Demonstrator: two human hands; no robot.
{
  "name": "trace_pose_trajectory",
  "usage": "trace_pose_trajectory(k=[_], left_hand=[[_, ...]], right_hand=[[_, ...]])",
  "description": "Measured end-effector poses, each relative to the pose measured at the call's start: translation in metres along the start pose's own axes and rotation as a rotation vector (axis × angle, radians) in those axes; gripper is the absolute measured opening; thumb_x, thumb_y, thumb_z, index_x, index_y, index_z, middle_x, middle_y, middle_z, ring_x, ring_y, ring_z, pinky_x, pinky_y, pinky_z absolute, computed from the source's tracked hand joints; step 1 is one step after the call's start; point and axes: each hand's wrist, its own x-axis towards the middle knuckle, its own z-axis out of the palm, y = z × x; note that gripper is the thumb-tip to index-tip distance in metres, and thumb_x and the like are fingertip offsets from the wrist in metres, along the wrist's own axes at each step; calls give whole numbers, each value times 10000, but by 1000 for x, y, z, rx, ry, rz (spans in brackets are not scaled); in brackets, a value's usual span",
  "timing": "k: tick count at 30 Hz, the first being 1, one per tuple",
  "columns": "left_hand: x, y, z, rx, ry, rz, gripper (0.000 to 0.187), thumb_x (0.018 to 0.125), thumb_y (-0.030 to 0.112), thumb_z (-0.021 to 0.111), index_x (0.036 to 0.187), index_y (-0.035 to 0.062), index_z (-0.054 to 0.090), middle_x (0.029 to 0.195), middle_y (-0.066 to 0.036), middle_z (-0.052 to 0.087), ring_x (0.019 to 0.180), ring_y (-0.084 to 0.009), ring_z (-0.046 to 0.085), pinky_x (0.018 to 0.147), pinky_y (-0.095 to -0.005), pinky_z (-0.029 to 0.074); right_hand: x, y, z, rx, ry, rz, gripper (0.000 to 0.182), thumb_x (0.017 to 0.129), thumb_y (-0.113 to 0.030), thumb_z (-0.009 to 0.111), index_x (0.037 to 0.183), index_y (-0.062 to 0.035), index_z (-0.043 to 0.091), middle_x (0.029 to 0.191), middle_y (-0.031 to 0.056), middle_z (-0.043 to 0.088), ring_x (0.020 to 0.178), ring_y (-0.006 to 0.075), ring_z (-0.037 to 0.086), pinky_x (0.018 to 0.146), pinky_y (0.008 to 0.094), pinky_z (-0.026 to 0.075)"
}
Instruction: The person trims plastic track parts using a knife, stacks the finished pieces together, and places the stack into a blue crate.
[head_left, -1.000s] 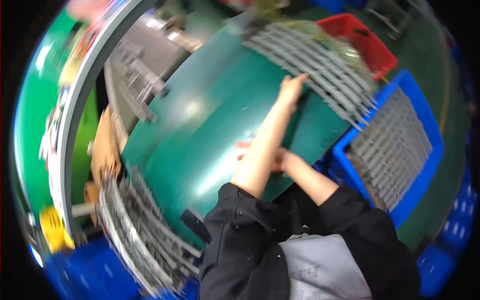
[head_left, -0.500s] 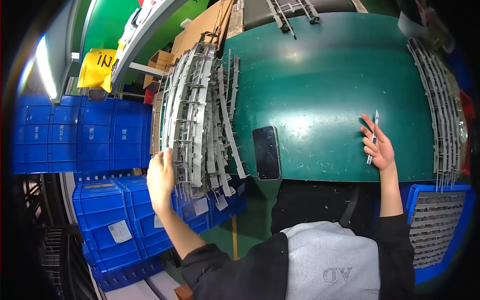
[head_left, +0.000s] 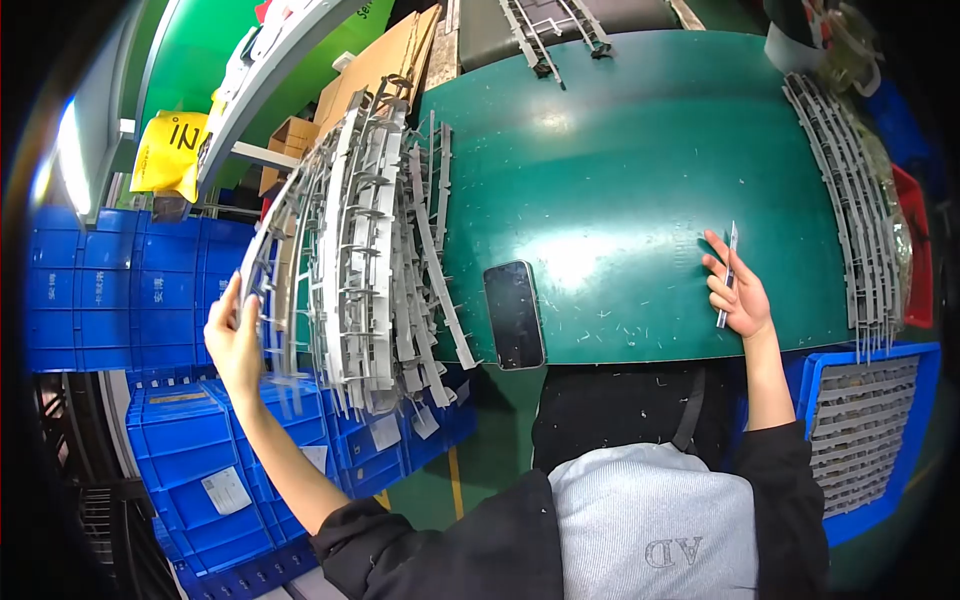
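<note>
Gray slatted strip [head_left: 266, 238] is out at the left, off the outer side of the big strip pile [head_left: 355, 260], with the left hand [head_left: 237, 340] closed on it, thumb on one side and fingers on the other. It's pretty smeared by motion, so I can't make out exactly where the fingertips land or where its near end stops. That hand is out over the blue crates [head_left: 185, 440], so the pile sits between it and the main work area. Right hand [head_left: 738, 300] has a slim craft knife [head_left: 729, 270] pinched between thumb and fingers, tip pointing far, above the near right part of the green table [head_left: 620, 150]. Most of the elbow room is mid-table, a wide stretch of green with pale scraps scattered nearby. Edges are tighter: the phone [head_left: 515, 315] lies right at the near edge, just right of the pile, and the pile's near ends poke past the table. Over on the right edge, a row of strips [head_left: 848, 200] runs near to far, its near ends just by a strip-filled blue bin [head_left: 912, 425]. The pile covers the table's left edge, and the frame piece [head_left: 527, 38] at the far side gets cut off up top. Corners go black too.
</note>
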Motion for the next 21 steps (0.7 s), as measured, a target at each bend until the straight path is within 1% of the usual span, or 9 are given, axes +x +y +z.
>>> trace_pose_trajectory(k=[5,9,11,12,14,15,18,20,21], left_hand=[[14,22,4,326,-17,127,386,856,109,605,1214,-23,553,874,-96,611,703,-118,540,627,-224,463],[8,15,12,203,286,104,354,852,104,613,1197,29,586,848,-81,594,666,-126,526,580,-258,455],[-11,48,23,676,406,287,349,875,103,598,1224,96,583,860,-51,579,627,-132,515,554,-255,430],[-20,62,33,673,399,289,349,875,103,598,1224,96,583,860,-51,579,627,-132,515,554,-255,430],[-43,88,55,856,347,485,379,854,91,610,1227,150,586,806,-40,537,599,-157,500,530,-276,427],[-55,100,69,853,319,498,420,825,65,620,1229,171,585,807,-40,534,587,-160,487,513,-277,421],[-93,143,116,621,211,683,488,747,-27,648,1215,101,588,768,-41,521,586,-145,449,490,-256,382],[-125,169,162,410,85,728,495,700,-24,655,1179,95,609,750,-47,516,580,-160,446,492,-268,387],[-142,183,187,496,-13,733,483,709,1,634,1183,82,589,751,-59,501,570,-180,460,489,-290,394]], right_hand=[[0,0,3,-6,-1,-13,436,1007,-222,293,1417,-79,252,1148,154,551,504,73,323,398,182,270],[-2,1,-1,2,3,-28,432,1005,-217,291,1413,-78,258,1150,160,549,506,74,321,404,183,274],[-1,0,-2,1,1,-42,431,1005,-216,291,1412,-77,260,1152,162,549,506,75,320,405,183,274],[1,0,-1,-4,-2,-33,430,1004,-216,291,1410,-77,262,1153,163,548,507,75,319,406,183,275],[4,-1,0,-17,-6,-4,428,1004,-214,290,1408,-76,266,1156,166,547,507,76,317,409,184,277],[6,-2,1,-23,1,-3,428,1004,-214,290,1408,-76,266,1156,166,547,507,76,317,409,184,277],[8,-3,0,-31,-19,-2,428,1003,-210,288,1408,-77,264,1163,168,543,509,76,317,410,184,278],[5,0,-2,-20,-10,-15,419,1000,-208,294,1398,-76,285,1157,167,548,511,76,319,413,182,278],[4,0,-2,-14,-1,-30,412,998,-208,299,1388,-76,307,1149,165,553,512,76,322,415,180,277]])
